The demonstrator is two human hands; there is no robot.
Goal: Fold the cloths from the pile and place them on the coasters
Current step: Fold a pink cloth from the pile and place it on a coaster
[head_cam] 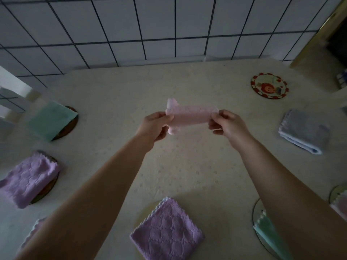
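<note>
No brand, label or writing can be read anywhere; the only printed picture is a cartoon figure on a round coaster (269,85) with a red-and-white border, lying uncovered near the far right of the table (116,94).

A pink cloth (189,116) is held up above the middle of the table, stretched into a narrow band between both hands. Its left end is pinched by the curled fingers and thumb of the left hand (155,126), its right end by those of the right hand (228,124). The fabric looks plush, with a scalloped edge and a quilted pattern.

Folded cloths of the same soft, fleecy kind are spread around the table (each a rough square): a green cloth (51,121) on a dark round coaster at the left, a purple cloth (28,182) on another coaster below it, a second purple cloth (167,233) with a diamond quilting at the near edge, and a grey cloth (304,131) at the right. The table is covered by a pale speckled covering; behind it stands a white tiled wall (159,21) with dark grout.
</note>
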